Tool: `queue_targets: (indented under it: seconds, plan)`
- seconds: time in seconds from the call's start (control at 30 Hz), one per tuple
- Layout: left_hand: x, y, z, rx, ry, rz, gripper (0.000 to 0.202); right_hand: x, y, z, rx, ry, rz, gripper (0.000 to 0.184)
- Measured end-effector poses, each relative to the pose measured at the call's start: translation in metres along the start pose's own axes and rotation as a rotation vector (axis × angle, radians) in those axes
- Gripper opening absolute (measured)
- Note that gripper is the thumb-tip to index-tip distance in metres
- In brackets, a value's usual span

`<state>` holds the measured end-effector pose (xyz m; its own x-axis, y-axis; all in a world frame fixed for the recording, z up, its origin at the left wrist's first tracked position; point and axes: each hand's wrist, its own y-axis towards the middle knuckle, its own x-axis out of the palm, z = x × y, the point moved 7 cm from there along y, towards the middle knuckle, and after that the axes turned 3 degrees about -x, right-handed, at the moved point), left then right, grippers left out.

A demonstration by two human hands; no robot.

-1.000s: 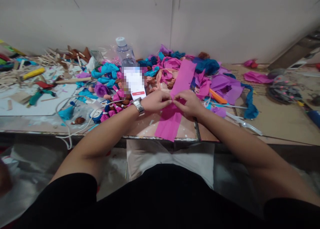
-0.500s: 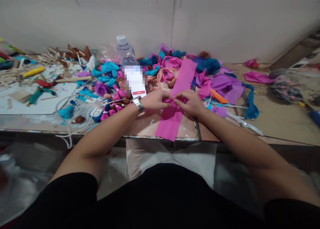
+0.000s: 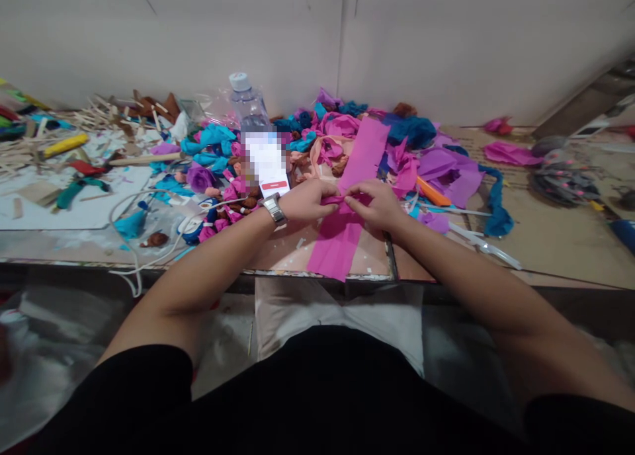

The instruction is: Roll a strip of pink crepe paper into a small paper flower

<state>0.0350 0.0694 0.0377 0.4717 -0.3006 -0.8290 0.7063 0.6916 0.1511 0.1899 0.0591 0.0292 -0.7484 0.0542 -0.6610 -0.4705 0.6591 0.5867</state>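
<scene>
A long strip of pink crepe paper (image 3: 342,233) lies across the table, running from the pile at the back to the front edge. Both hands meet at its middle. My left hand (image 3: 310,200), with a metal watch (image 3: 274,209) on the wrist, pinches the strip from the left. My right hand (image 3: 374,204) pinches it from the right, fingertips nearly touching the left ones. The paper is gathered into a small fold between them.
A heap of pink, purple and blue crepe paper scraps (image 3: 411,151) fills the back. A phone (image 3: 268,164) leans by a plastic water bottle (image 3: 247,101). Wooden sticks (image 3: 99,114) litter the left. White scissors (image 3: 483,243) and an orange cutter (image 3: 431,192) lie right.
Over the last second my fingers drew closer together on the strip and bunched it a little more. The hands stayed in the same place.
</scene>
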Motion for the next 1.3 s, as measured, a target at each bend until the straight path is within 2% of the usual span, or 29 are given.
queue_targets:
  seconds: [0.23,0.63,0.87,1.0,1.1,1.3]
  plan:
    - [-0.0043,-0.0014,0.0055,0.017,0.029,0.042,0.019,-0.0011,-0.0007,0.0016,0.024,-0.007,-0.005,0.021]
    - [-0.0047,-0.0014,0.0055,0.026,-0.024,0.028,0.035,-0.0007,-0.0015,0.0032,0.004,-0.029,-0.010,0.018]
    - [-0.0045,-0.0019,0.0084,0.019,-0.025,0.016,0.033,-0.0007,-0.0006,0.0003,0.001,0.000,-0.016,0.029]
    - [-0.0039,-0.0016,0.0102,0.016,-0.055,0.015,0.038,0.0009,-0.0001,0.0010,0.010,-0.013,-0.028,0.032]
    - [-0.0037,-0.0010,0.0093,0.002,-0.123,0.004,0.040,0.0018,-0.0003,0.0009,0.001,-0.026,-0.032,0.030]
    - [-0.0046,-0.0003,0.0020,-0.004,-0.121,-0.008,0.032,-0.0002,-0.0002,0.0000,0.000,-0.009,-0.006,0.023]
